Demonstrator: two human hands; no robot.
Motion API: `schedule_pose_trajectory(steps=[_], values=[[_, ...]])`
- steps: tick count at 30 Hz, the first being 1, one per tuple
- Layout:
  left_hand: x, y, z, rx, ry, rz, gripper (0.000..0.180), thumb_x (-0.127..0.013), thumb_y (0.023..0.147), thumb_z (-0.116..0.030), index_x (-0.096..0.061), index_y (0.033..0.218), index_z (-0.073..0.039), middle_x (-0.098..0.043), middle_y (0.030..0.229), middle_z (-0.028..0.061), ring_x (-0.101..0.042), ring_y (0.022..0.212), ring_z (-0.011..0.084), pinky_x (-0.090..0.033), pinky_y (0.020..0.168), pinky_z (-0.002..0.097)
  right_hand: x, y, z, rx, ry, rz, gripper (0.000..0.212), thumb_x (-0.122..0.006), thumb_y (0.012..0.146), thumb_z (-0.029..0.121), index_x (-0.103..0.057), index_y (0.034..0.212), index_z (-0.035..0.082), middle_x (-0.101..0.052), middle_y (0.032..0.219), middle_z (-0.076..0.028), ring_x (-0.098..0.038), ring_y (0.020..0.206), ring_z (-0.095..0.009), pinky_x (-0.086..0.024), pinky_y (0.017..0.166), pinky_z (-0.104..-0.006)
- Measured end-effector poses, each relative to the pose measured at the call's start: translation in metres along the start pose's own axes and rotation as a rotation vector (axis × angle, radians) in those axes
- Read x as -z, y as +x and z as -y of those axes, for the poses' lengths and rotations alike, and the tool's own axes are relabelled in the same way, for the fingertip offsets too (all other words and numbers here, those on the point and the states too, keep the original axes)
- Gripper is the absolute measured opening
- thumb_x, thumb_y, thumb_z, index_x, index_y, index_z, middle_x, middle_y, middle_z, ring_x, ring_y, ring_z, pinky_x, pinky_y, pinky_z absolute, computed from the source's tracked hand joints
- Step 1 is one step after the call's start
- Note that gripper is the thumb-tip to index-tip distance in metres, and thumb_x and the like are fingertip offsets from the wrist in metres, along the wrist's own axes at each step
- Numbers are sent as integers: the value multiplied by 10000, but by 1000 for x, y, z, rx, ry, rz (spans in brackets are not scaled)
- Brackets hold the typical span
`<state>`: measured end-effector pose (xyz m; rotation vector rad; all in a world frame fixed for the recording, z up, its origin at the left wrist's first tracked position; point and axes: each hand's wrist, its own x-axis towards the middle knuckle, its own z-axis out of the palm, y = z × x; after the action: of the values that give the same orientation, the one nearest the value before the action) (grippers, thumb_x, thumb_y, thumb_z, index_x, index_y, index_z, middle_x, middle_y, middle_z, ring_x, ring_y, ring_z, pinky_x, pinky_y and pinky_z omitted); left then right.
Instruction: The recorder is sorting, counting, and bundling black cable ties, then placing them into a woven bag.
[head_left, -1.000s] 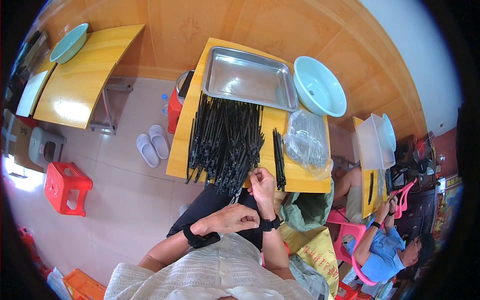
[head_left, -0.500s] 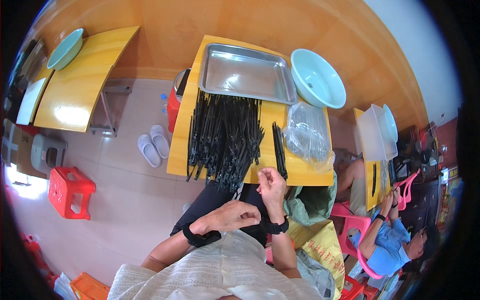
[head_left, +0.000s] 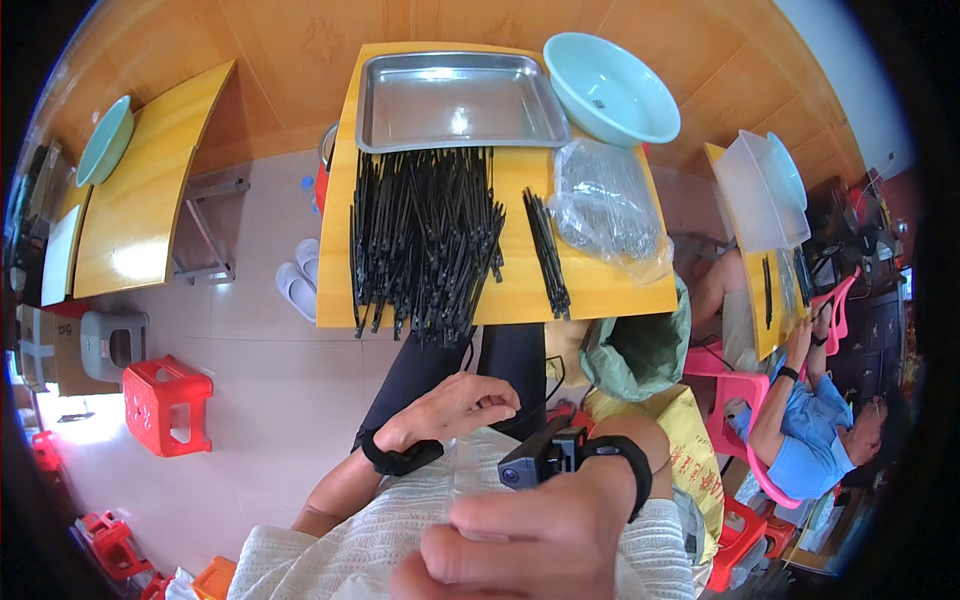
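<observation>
My left hand (head_left: 455, 408) is over my lap, its fingers bent in and nearly meeting the thumb; whatever they may hold is too small to make out. Large and close to the view, my right hand (head_left: 535, 540) has curled fingers whose tips are partly hidden. A small black camera device (head_left: 540, 458) is strapped to that wrist. Ahead of me on the yellow table (head_left: 510, 270) lies a wide spread of thin black strips (head_left: 425, 235). To its right sits a small bundle of similar strips (head_left: 545, 255). Neither hand touches them.
Behind the strips are a metal tray (head_left: 455, 100) and a pale blue basin (head_left: 612, 90). A clear plastic bag of thin pieces (head_left: 610, 205) lies at the table's right. Below hangs an open green sack (head_left: 635, 350). Further right, a person in blue (head_left: 800, 430) sits at another table.
My right hand has risen from near the table edge towards the view, over my chest. My left hand stays over my lap. The view has shifted, so the table appears higher.
</observation>
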<state>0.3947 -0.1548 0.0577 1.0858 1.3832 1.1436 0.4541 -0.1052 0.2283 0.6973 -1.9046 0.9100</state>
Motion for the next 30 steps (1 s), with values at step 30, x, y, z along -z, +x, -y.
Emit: schedule_pose_trajectory(steps=[30], values=[[189, -36, 53, 279, 65, -922, 561, -538, 828, -436, -506, 1125, 39, -571, 932, 82, -537, 805, 148, -424, 657, 253, 42, -161, -224, -1288, -342, 192, 633, -602, 794, 431, -490, 1107, -108, -585, 793, -128, -562, 637, -178, -442, 529, -297]])
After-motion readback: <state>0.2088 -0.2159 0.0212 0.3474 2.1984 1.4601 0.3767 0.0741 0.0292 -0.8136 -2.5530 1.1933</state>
